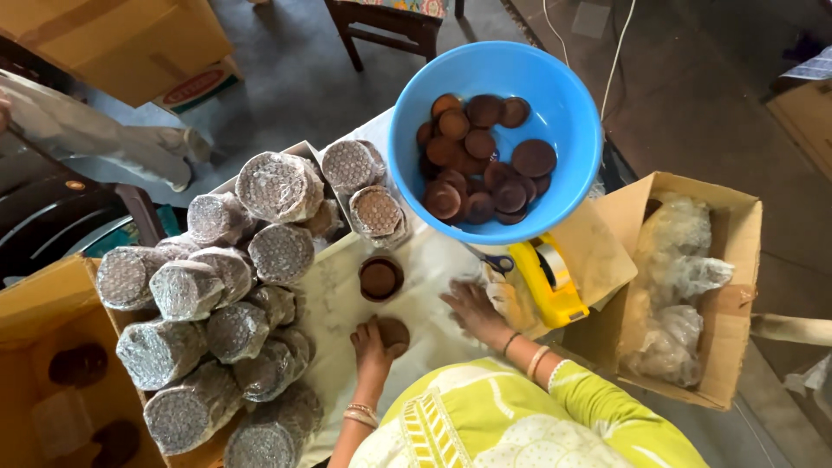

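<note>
My left hand (371,340) rests on and grips a short stack of brown clay discs (395,332) that lies on the white sheet (334,299). My right hand (472,308) lies flat on the sheet with fingers spread, holding nothing, just beside a yellow tape dispenser (548,279). A second short stack of brown discs (380,277) stands a little beyond my left hand. Further back, a blue bowl (568,104) holds several loose brown discs (478,160).
Several bubble-wrapped rolls of discs (221,303) are piled at the left, some in a white carton (305,149). Blue-handled scissors (499,261) lie by the dispenser. A cardboard box (737,286) with crumpled plastic wrap stands at the right, another box (43,347) at the left. A chair (390,26) stands behind.
</note>
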